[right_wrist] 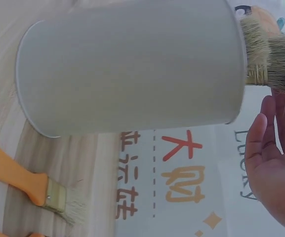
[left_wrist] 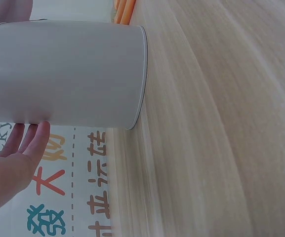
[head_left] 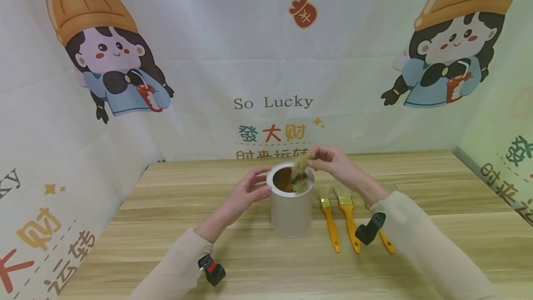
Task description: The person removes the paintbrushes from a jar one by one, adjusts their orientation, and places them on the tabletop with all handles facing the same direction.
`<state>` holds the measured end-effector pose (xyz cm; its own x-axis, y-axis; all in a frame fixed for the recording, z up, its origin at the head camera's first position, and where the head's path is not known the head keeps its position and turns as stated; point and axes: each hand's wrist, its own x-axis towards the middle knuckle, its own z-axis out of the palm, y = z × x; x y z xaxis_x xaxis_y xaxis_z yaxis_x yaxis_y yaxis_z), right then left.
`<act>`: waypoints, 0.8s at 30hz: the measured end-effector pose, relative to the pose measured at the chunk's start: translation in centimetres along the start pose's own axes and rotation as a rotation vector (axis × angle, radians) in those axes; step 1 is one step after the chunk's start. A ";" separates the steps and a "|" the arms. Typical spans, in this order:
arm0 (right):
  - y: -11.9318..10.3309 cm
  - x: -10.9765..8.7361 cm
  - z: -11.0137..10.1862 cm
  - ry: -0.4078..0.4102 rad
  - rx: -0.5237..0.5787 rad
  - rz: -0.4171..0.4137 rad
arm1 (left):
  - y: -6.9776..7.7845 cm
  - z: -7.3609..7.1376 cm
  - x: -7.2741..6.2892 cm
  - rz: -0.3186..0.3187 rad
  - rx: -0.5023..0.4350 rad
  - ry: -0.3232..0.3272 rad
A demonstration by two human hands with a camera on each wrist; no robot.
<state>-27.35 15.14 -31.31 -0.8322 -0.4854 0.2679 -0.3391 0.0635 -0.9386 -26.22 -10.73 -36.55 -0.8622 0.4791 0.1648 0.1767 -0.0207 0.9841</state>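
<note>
A light grey cylindrical can (head_left: pixel 291 216) stands upright on the table, its white rim round an open top. My left hand (head_left: pixel 244 196) rests on the can's left side near the rim, fingertips touching the wall in the left wrist view. At the rim's right, my right hand (head_left: pixel 335 165) pinches the pale bristles (head_left: pixel 300 168) of a paintbrush standing bristles-up in the can; its handle is hidden inside. More bristles (right_wrist: pixel 254 42) rise beside it in the right wrist view, above a metal band (right_wrist: pixel 257 75).
Right of the can lie paintbrushes with orange handles, one narrow (head_left: pixel 331 226) and one wider (head_left: pixel 350 226). Another orange handle (head_left: pixel 388 243) is partly covered by my right forearm. A printed white cloth (head_left: pixel 200 82) hangs behind the wooden table (head_left: pixel 166 221).
</note>
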 end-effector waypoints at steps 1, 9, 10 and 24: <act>-0.2 0.0 0.0 0.006 0.004 -0.008 | 0.0 0.0 0.0 -0.001 0.000 0.001; -1.7 -0.3 -0.2 0.059 0.004 -0.036 | 0.2 0.1 -0.1 -0.001 -0.007 0.002; -1.8 -0.3 -0.3 0.064 -0.003 -0.034 | 0.2 0.1 -0.1 -0.001 -0.009 0.003; -3.1 -0.7 -1.2 0.125 0.027 -0.105 | 0.0 0.0 -0.1 0.002 0.004 -0.002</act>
<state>-26.27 16.34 -28.36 -0.8415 -0.3755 0.3884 -0.4169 -0.0061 -0.9089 -26.15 -10.76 -36.52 -0.8606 0.4812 0.1667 0.1803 -0.0182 0.9834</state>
